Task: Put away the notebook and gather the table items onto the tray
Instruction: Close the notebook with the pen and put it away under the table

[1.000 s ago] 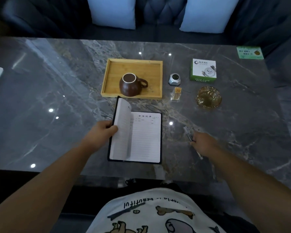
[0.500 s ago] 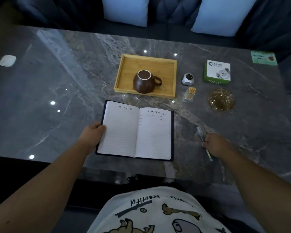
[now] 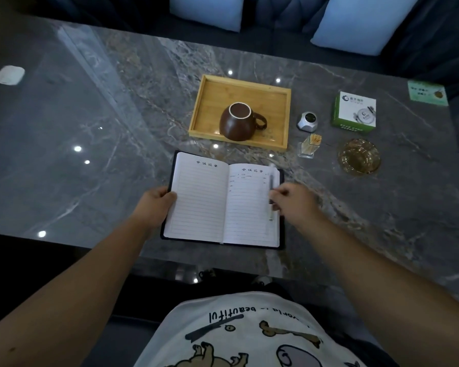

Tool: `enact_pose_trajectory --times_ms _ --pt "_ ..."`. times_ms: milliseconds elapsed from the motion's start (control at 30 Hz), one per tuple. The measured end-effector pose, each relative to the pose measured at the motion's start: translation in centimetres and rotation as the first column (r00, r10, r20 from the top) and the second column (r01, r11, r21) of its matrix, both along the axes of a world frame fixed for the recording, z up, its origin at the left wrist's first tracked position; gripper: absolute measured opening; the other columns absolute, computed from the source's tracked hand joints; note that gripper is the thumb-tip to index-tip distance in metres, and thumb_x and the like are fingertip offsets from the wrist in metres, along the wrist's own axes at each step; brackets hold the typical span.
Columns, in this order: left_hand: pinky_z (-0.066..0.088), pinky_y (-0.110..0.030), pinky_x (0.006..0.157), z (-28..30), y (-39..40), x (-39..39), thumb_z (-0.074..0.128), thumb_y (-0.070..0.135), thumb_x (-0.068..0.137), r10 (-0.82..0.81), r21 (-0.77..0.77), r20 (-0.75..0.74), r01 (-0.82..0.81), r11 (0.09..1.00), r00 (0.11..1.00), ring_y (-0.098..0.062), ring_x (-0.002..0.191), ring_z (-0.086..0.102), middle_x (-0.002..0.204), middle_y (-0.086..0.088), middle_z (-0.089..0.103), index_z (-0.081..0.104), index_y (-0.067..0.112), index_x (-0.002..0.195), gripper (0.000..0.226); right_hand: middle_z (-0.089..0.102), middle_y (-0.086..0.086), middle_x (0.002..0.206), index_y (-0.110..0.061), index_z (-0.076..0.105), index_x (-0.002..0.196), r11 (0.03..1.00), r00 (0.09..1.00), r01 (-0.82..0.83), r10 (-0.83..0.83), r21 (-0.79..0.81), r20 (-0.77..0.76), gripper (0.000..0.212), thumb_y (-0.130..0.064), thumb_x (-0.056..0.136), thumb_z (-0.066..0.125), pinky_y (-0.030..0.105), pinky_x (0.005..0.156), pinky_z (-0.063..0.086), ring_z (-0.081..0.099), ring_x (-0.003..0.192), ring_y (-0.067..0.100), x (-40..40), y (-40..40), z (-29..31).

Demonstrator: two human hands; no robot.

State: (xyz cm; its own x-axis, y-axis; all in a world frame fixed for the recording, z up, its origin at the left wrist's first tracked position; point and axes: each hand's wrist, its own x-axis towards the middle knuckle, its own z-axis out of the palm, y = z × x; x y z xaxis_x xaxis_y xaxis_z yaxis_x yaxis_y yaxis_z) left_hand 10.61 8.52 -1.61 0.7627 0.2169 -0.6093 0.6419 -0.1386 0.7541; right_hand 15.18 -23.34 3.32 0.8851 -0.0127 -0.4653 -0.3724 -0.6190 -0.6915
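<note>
An open lined paper notebook [image 3: 224, 201] lies on the grey marble counter [image 3: 96, 144] near its front edge. A slim clear pen [image 3: 271, 193] lies on its right page. Behind it sits the shallow bamboo tray [image 3: 286, 120], holding a round brown ceramic mug [image 3: 237, 124]. Right of the tray stand a small silver faceted timer [image 3: 308, 121] and, before that, a clear toothpick holder [image 3: 309, 146]. Further right sit a green-and-white cardboard box [image 3: 355, 112] and, before it, an amber glass ashtray [image 3: 359, 157].

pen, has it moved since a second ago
Yes. The pen, held by the right hand, went left from the bare table onto the notebook right page.
</note>
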Motion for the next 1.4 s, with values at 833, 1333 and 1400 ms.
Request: enact_pose_trajectory --times_ms 833,1333,1400 --pt "0.056 -0.045 0.083 -0.1 -0.2 -0.1 0.052 0.022 0.09 0.0 -0.003 0.034 0.0 1.0 0.999 -0.02 0.085 0.071 0.093 -0.002 0.074 0.07 0.02 0.094 0.019 0.07 0.016 0.077 0.001 0.066 0.08 0.965 0.969 -0.186 0.149 -0.187 -0.197 0.028 -0.026 0.085 0.068 0.043 0.073 0.058 0.069 0.073 0.032 1.4 9.4 -3.8" --pt "0.057 -0.036 0.074 0.4 -0.4 -0.3 0.051 0.022 0.089 -0.011 0.048 0.044 0.008 0.999 0.999 -0.019 0.082 0.071 0.09 0.0 0.074 0.07 0.019 0.091 0.019 0.07 0.01 0.062 -0.009 0.065 0.06 0.971 0.96 -0.209 0.181 -0.115 -0.213 0.034 -0.031 0.086 0.064 0.042 0.077 0.057 0.069 0.067 0.026 1.4 9.0 -4.2" --pt "0.056 -0.035 0.074 0.7 -0.4 -0.3 0.051 0.022 0.089 -0.013 0.041 0.045 0.011 0.999 0.999 -0.017 0.082 0.071 0.09 0.0 0.074 0.07 0.019 0.092 0.02 0.071 0.009 0.064 -0.012 0.062 0.06 0.966 0.959 -0.222 0.192 -0.129 -0.21 0.034 -0.033 0.086 0.064 0.041 0.076 0.057 0.069 0.067 0.026 1.5 8.9 -4.3"
